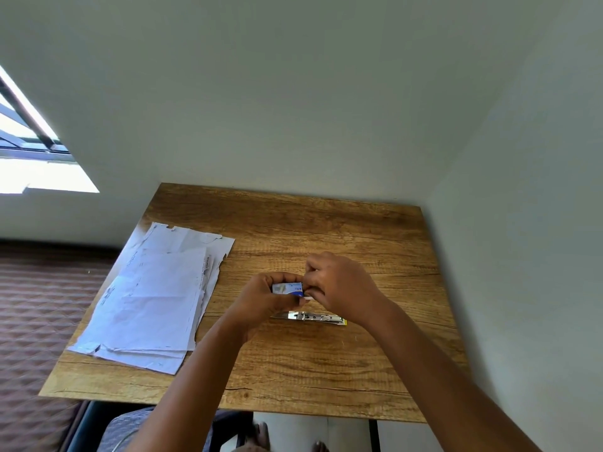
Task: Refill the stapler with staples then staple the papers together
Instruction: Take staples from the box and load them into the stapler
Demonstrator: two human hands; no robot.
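Torn white papers lie at the desk's left. Mid-desk, the left hand grips a small staple box; the right hand pinches its end. The open stapler lies just nearer. Slide the tray out gently, level, so strips stay whole.

Papers left; bare table beyond.

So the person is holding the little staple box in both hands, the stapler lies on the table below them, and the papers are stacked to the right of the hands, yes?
Not quite: the head view shows the papers to the left of the hands, not the right. The rest holds: left hand and right hand hold the staple box, with the stapler on the table.
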